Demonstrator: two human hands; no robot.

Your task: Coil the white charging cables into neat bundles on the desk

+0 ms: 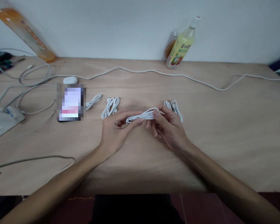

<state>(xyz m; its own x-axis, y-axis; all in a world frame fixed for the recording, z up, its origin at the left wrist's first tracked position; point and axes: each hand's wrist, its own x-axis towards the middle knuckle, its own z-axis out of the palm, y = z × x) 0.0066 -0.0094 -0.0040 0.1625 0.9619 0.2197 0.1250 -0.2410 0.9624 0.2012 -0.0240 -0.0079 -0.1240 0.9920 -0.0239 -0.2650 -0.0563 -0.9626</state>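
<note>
Between my two hands, above the table, is a white cable (pixel 143 115) gathered into a long bundle. My left hand (pixel 115 129) grips its left end between thumb and fingers. The thumb and fingers of my right hand (pixel 168 126) pinch the right end. Just beyond my left hand lies another coiled white cable (pixel 110 106), partly covered by the fingers. Behind my right hand rests a further white cable bundle (pixel 175 107) with a plug showing, and the hand hides some of it. A smaller white cable bundle (pixel 93 101) lies farther left.
On the left are a phone (pixel 71 104), a white rounded case (pixel 70 80), a white power strip (pixel 4 119) and loose cords. A long white cord (pixel 151 71) crosses the wooden table (pixel 224 133). An orange drink bottle (pixel 30 37) and a yellow drink bottle (pixel 180 46) stand by the wall.
</note>
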